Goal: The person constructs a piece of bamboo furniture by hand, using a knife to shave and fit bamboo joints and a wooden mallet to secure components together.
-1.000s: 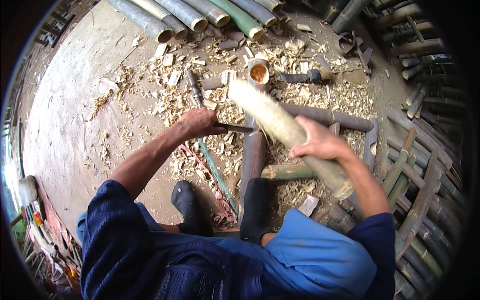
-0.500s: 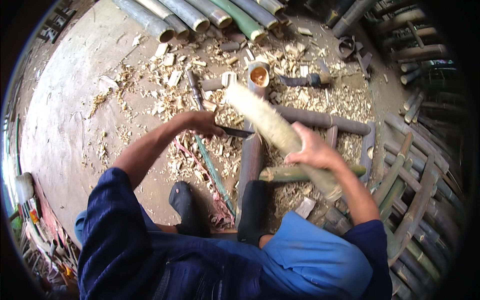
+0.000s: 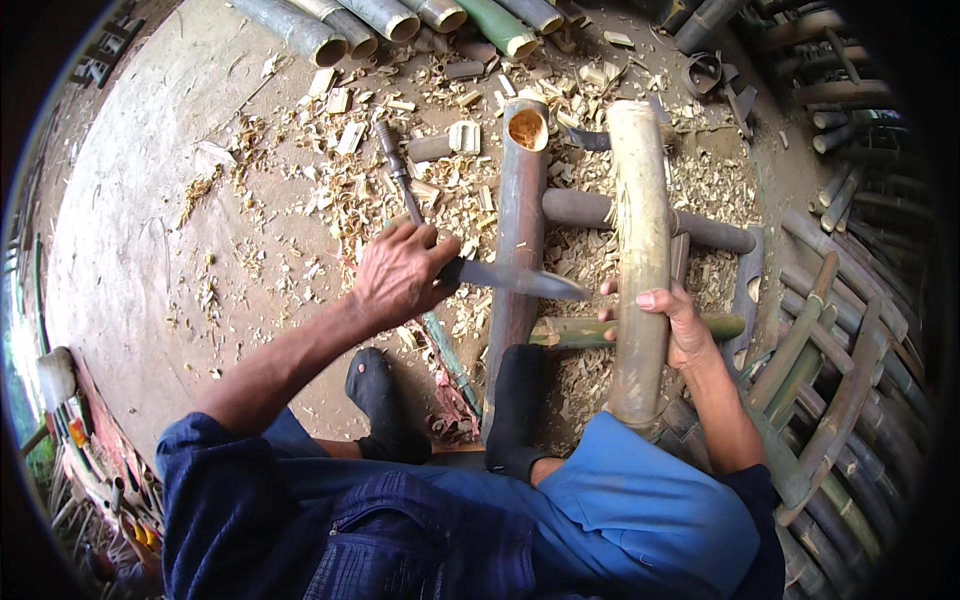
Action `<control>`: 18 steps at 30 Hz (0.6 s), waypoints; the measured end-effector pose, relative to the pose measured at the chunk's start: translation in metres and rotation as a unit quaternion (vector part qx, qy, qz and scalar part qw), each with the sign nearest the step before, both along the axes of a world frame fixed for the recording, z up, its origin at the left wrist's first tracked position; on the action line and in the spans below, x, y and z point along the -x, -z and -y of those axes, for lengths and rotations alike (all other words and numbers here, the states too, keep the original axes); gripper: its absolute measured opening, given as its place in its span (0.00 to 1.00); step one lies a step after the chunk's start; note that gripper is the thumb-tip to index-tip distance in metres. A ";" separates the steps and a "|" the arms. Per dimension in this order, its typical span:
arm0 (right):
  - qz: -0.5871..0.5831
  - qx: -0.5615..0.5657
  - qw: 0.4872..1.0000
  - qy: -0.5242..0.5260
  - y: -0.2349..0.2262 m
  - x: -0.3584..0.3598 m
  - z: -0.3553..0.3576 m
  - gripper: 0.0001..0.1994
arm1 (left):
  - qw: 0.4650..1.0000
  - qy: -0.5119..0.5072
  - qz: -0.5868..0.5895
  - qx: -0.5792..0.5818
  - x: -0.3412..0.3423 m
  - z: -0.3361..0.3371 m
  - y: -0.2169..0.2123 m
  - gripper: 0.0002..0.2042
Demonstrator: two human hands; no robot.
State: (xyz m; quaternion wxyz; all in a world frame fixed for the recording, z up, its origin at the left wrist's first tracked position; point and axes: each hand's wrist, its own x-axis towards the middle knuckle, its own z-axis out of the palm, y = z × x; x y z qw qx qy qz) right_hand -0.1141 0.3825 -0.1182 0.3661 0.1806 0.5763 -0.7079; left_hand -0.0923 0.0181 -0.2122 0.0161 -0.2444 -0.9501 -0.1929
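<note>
Rough bamboo, smooth metal, matt cloth
The bamboo length (image 3: 641,240) looks pale and rough-fibred at its far end, smoother below; the knife (image 3: 515,278) has a smooth metal blade (its sheen blurred); woody shavings (image 3: 342,188) litter the matt floor (image 3: 130,210); near its far edge, a green pole (image 3: 496,26) looks smooth; the trousers (image 3: 650,500) are matt cloth.
</note>
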 end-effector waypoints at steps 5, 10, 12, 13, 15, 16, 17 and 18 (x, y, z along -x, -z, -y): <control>-0.026 -0.091 0.993 -0.064 0.006 0.001 -0.007 0.34 | 0.985 -0.014 0.172 0.018 -0.049 0.010 0.032 0.15; -0.040 -0.120 0.989 -0.080 0.015 -0.008 0.002 0.37 | 0.977 -0.038 0.204 0.042 -0.054 0.015 0.044 0.14; -0.041 -0.117 0.987 -0.099 0.017 -0.009 0.002 0.40 | 0.976 -0.040 0.212 0.044 -0.052 0.015 0.042 0.14; -0.037 -0.126 0.985 -0.113 0.016 -0.009 0.003 0.43 | 0.975 -0.039 0.217 0.035 -0.052 0.015 0.040 0.14; -0.030 -0.145 0.979 -0.141 0.014 -0.009 0.004 0.48 | 0.976 -0.036 0.210 0.037 -0.053 0.016 0.041 0.14; -0.043 -0.146 0.978 -0.144 0.014 -0.009 0.004 0.49 | 0.977 -0.035 0.206 0.038 -0.054 0.016 0.041 0.14; -0.056 -0.146 0.977 -0.147 0.015 -0.010 0.004 0.49 | 0.977 -0.034 0.207 0.039 -0.054 0.017 0.042 0.14; -0.069 -0.147 0.975 -0.150 0.016 -0.010 0.003 0.50 | 0.977 -0.034 0.207 0.040 -0.053 0.017 0.041 0.14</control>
